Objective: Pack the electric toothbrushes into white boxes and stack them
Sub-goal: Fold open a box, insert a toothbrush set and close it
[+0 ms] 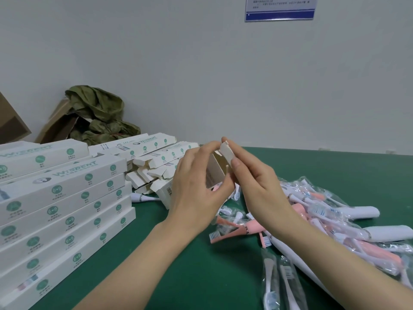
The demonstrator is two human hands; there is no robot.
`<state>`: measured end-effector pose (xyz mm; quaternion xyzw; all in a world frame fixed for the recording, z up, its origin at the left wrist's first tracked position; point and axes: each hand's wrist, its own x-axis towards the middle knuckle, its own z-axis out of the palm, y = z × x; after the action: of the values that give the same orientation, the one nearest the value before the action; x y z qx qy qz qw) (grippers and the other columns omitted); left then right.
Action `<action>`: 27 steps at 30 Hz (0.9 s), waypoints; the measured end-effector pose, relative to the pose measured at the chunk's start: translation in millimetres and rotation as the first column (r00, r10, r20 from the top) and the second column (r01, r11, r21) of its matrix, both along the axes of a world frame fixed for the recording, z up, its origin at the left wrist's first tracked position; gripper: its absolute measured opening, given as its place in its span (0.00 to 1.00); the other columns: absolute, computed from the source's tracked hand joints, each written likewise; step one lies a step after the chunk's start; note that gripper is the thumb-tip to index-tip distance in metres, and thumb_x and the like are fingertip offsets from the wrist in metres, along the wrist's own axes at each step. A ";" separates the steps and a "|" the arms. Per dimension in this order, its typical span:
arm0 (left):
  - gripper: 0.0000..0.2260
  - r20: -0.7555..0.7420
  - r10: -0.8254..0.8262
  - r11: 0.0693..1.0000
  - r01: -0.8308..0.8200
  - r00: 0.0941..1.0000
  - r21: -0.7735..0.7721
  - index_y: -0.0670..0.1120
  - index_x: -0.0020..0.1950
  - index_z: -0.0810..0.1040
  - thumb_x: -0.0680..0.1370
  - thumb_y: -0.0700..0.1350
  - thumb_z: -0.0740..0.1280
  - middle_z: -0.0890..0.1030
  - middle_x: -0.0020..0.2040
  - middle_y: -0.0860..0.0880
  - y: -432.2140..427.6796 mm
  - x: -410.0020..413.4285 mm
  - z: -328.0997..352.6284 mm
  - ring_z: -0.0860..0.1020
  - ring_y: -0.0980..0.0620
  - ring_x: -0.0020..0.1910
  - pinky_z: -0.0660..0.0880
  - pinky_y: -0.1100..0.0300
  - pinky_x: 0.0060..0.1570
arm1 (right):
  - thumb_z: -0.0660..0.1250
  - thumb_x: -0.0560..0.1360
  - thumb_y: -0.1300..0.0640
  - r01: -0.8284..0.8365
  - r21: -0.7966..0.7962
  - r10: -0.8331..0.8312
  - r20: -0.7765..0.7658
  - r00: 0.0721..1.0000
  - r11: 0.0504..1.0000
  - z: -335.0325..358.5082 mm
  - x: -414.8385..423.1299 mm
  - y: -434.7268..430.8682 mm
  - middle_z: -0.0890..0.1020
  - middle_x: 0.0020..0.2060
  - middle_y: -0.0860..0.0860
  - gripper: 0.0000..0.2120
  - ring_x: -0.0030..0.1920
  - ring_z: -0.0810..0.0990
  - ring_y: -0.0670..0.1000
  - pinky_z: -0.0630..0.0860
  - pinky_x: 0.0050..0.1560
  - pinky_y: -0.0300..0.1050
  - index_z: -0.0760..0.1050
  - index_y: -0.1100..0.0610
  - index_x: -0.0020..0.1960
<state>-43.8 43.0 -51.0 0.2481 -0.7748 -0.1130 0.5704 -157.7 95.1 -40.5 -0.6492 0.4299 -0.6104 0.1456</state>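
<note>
My left hand (196,184) grips a white box (215,171) held up end-on above the green table, its end open toward me. My right hand (257,182) pinches the box's end flap (226,153) between thumb and fingers. Something pink shows at the box's lower edge. A pile of pink and white electric toothbrushes (335,229) in clear bags lies at the right. Packed white boxes (64,211) are stacked in several layers at the left. A heap of empty, open-ended white boxes (154,162) lies behind my left hand.
The green table (178,265) runs to a white wall. Brown cardboard cartons (60,124) with crumpled green paper (100,113) stand at the back left. Loose bagged brush heads (279,285) lie near the front right. A blue notice (279,7) hangs on the wall.
</note>
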 end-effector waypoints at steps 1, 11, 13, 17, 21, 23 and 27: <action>0.18 -0.002 -0.011 1.000 0.011 1.000 -0.006 0.61 0.62 0.67 0.72 0.56 0.62 0.74 0.54 0.59 0.6 0.0 -0.1 0.71 0.59 0.53 0.69 0.62 0.52 | 0.57 0.80 0.55 0.012 -0.006 -0.012 0.014 1.000 1.000 -0.5 0.5 0.6 0.77 0.59 0.34 0.16 0.62 0.75 0.38 0.72 0.62 0.39 0.70 0.36 0.62; 0.25 0.020 -0.055 0.992 0.053 0.998 0.116 0.65 0.52 0.67 0.67 0.46 0.77 0.73 0.53 0.68 -8.9 1.9 -6.1 0.71 0.69 0.51 0.67 0.76 0.47 | 0.56 0.81 0.60 0.226 -0.079 -0.234 -0.115 0.965 0.971 -9.6 -1.8 -1.0 0.74 0.29 0.28 0.19 0.35 0.74 0.32 0.67 0.35 0.25 0.67 0.42 0.68; 0.23 -0.004 -0.051 0.992 0.051 0.999 0.114 0.65 0.49 0.68 0.67 0.45 0.77 0.74 0.51 0.65 -6.2 1.7 -4.6 0.73 0.65 0.48 0.69 0.72 0.44 | 0.56 0.81 0.62 0.255 -0.096 -0.267 -0.141 0.953 0.962 -10.4 -1.7 -1.2 0.74 0.28 0.30 0.20 0.34 0.74 0.33 0.67 0.35 0.25 0.68 0.46 0.69; 0.21 -0.018 -0.050 0.992 0.052 0.999 0.112 0.65 0.47 0.68 0.66 0.48 0.76 0.75 0.50 0.66 -0.3 1.6 -1.6 0.73 0.67 0.46 0.68 0.74 0.42 | 0.53 0.81 0.56 0.276 -0.148 -0.306 -0.260 0.916 0.950 -10.9 1.4 1.8 0.74 0.56 0.39 0.21 0.55 0.72 0.33 0.64 0.55 0.22 0.63 0.53 0.73; 0.20 -0.031 -0.054 0.988 0.058 0.998 0.146 0.63 0.52 0.70 0.64 0.49 0.72 0.77 0.47 0.64 2.0 2.3 -2.2 0.74 0.65 0.47 0.68 0.74 0.44 | 0.47 0.80 0.50 0.251 -0.121 -0.278 -0.368 0.888 0.961 -19.4 7.3 1.7 0.56 0.72 0.42 0.24 0.72 0.52 0.37 0.48 0.69 0.26 0.48 0.50 0.74; 0.21 -0.045 -0.049 0.987 0.055 0.998 0.150 0.60 0.54 0.71 0.63 0.46 0.68 0.78 0.48 0.64 1.8 1.8 -4.8 0.74 0.63 0.47 0.70 0.70 0.47 | 0.46 0.80 0.49 0.256 -0.137 -0.291 -0.429 0.855 0.957 -22.5 10.0 0.8 0.50 0.72 0.41 0.23 0.73 0.46 0.36 0.44 0.70 0.27 0.43 0.47 0.73; 0.25 -0.059 -0.038 0.995 0.043 0.998 0.089 0.61 0.54 0.69 0.66 0.42 0.75 0.75 0.49 0.63 0.0 2.6 -3.2 0.72 0.67 0.49 0.66 0.76 0.48 | 0.46 0.80 0.42 0.130 -0.066 -0.145 -0.330 0.933 0.989 -12.5 6.0 -0.3 0.53 0.70 0.32 0.21 0.72 0.51 0.31 0.49 0.69 0.25 0.48 0.39 0.72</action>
<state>-41.2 43.0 -54.2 0.2546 -0.7571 -0.1663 0.5783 -151.7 94.8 -53.0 -0.7145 0.4795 -0.5092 0.0133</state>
